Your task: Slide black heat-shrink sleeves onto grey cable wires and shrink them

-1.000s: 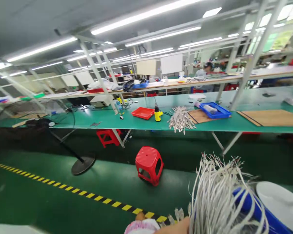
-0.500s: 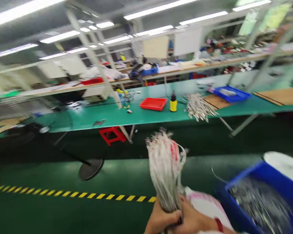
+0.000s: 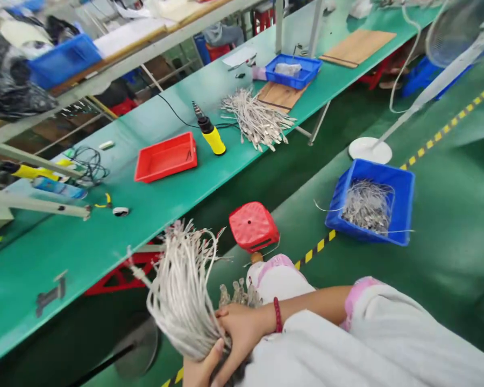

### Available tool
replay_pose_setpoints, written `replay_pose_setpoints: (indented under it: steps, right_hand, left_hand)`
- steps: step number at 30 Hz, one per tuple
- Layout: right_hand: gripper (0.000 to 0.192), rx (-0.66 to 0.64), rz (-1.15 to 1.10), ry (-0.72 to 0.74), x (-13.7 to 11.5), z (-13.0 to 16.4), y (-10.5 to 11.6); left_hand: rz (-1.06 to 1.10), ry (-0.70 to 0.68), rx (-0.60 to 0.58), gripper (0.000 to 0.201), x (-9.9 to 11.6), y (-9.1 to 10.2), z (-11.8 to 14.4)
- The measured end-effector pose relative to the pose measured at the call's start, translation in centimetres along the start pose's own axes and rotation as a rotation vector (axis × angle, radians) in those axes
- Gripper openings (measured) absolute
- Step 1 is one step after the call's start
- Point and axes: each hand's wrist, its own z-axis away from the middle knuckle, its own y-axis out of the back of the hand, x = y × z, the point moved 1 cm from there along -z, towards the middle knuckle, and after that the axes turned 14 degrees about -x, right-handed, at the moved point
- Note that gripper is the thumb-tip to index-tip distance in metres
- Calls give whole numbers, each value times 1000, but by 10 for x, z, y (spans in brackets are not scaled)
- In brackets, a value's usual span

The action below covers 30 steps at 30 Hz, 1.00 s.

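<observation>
A thick bundle of white cables (image 3: pixel 181 301) bends over in front of my body, with reddish, frayed-looking wire ends at its top. My left hand (image 3: pixel 201 368) is closed around its lower part at the bottom of the view. Pressed against the same bundle is my right hand (image 3: pixel 244 325), fingers wrapped round it, a red bead bracelet (image 3: pixel 278 314) on the wrist. Clear plug-like ends (image 3: pixel 240 293) stick out behind my right hand. Beyond the bundle runs the green workbench (image 3: pixel 157 209).
On the bench are a red tray (image 3: pixel 167 157), a yellow-black hot air gun (image 3: pixel 213 137), a pile of white cables (image 3: pixel 258 118) and a blue tray (image 3: pixel 293 71). A red stool (image 3: pixel 253 226), a blue bin (image 3: pixel 403 209) of cables and a fan base (image 3: pixel 370 150) stand on the floor.
My view has turned right and down, bringing the bench closer. The cable bundle, held in both hands, now appears further left and bends over more.
</observation>
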Motion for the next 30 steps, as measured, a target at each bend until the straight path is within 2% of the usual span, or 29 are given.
replay_pose_setpoints:
  steps: [1,4,8,12,15,18,20,22,25,27,29,30]
  right_hand:
    - [54,2,-3,10,-1,-14,11]
    - [58,66,-28,108,-9,-45,41]
    - [68,180,-50,197,-20,-71,70]
    - [60,262,-79,99,-18,-90,86]
    - [56,330,-101,47,-7,-105,95]
    - [50,420,-169,12,11,-122,103]
    - [42,469,-242,-9,24,-138,109]
    - [38,480,-291,-2,36,-164,116]
    - [42,481,-312,14,54,-225,133]
    - [43,511,-321,6,68,-279,152]
    - [43,580,-336,-16,88,-334,176]
    - [42,624,-343,-31,100,-360,190]
  left_hand:
    - [4,17,-6,53,15,7,-11]
    - [3,-142,-40,54,58,19,-37]
    - [-26,-258,-170,53,91,34,-67]
    - [-73,-243,-373,61,108,54,-101]
    - [-64,-256,-442,64,126,63,-131]
    - [-85,-314,-574,63,152,65,-162]
    - [-145,-352,-664,53,173,70,-182]
    - [-268,-362,-706,37,200,85,-202]
    - [-591,-375,-750,19,248,121,-238]
    - [-911,-396,-754,19,283,148,-271]
    - [-1283,-386,-716,25,312,170,-315]
    - [-1377,-380,-712,27,322,178,-341]
